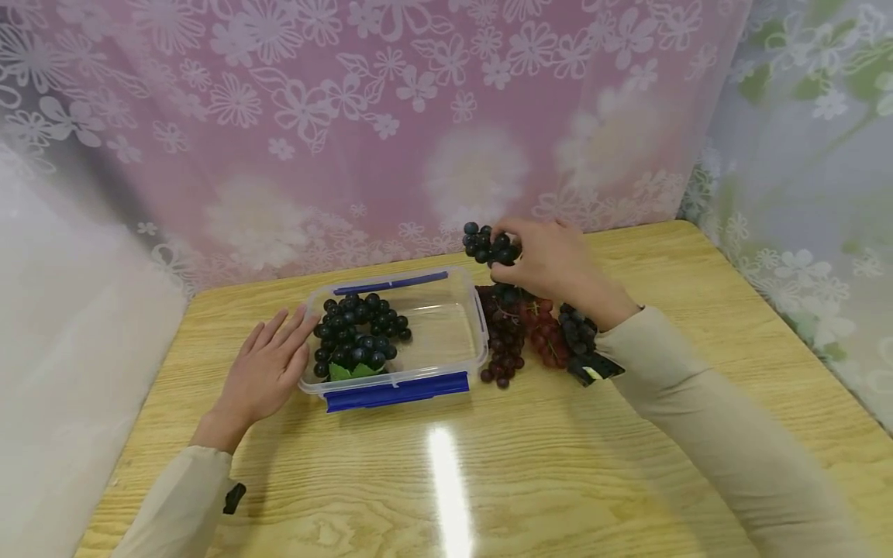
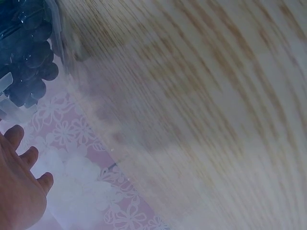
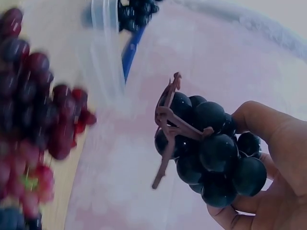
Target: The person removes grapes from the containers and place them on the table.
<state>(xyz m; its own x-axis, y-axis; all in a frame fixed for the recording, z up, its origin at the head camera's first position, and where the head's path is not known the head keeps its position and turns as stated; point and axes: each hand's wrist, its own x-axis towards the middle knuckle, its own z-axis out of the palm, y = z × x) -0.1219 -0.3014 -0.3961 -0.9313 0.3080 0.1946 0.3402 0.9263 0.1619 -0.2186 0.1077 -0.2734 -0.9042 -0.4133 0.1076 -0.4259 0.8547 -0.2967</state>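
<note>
My right hand [image 1: 547,260] grips a bunch of black grapes [image 1: 481,242] by its side, raised above the back right corner of the clear plastic container [image 1: 446,333]. In the right wrist view, a brown stem sticks out of the held bunch [image 3: 218,153], and thumb and fingers curl around the grapes. Inside the container's left half lie black grapes [image 1: 352,322] with a green leaf [image 1: 354,370] at the front. My left hand [image 1: 268,372] lies with fingers extended at the container's left rim. The left wrist view shows its fingertips beside the container wall.
Right of the container, dark red grapes [image 1: 505,341], bright red grapes [image 1: 547,341] and another dark bunch [image 1: 577,329] lie on the wooden table [image 1: 363,480]. Blue latch flaps [image 1: 398,392] hang outward at the container's front. A pink floral curtain [image 1: 349,155] stands behind the table.
</note>
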